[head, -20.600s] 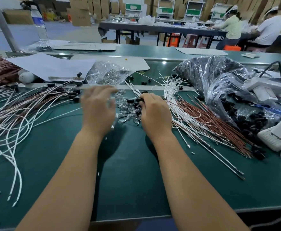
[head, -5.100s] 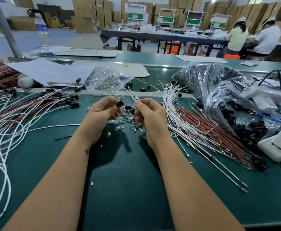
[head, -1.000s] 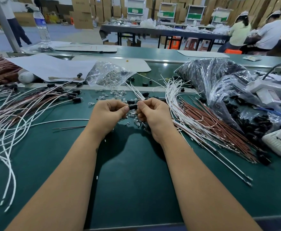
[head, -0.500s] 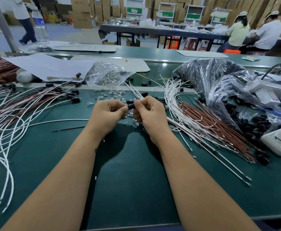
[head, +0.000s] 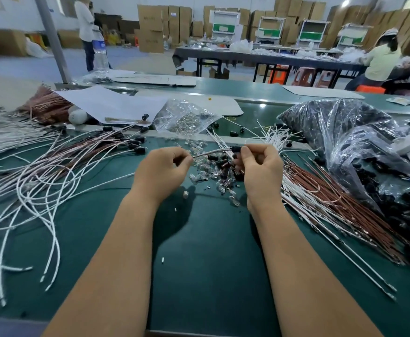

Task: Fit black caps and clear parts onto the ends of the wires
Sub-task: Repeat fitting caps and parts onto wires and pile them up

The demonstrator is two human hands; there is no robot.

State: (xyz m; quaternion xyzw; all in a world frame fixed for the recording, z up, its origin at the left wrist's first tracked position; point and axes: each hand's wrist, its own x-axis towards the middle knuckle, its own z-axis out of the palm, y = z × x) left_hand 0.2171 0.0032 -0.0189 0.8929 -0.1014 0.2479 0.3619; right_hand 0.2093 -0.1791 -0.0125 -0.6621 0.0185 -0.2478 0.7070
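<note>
- head view: the left hand (head: 161,170) has its fingers curled and pinches a thin wire (head: 211,152).
- the right hand (head: 260,171) pinches a black cap (head: 237,149) on the wire's end, above the green table (head: 211,251).
- a pile of clear parts (head: 200,175) and caps lies between the hands; it looks blurry.

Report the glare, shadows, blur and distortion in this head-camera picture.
Head view: overhead light glints on the green table and the black plastic bag; the forearms cast soft shadows under the left hand and right hand; the wide lens bows the edges; the far boxes look soft.
</note>
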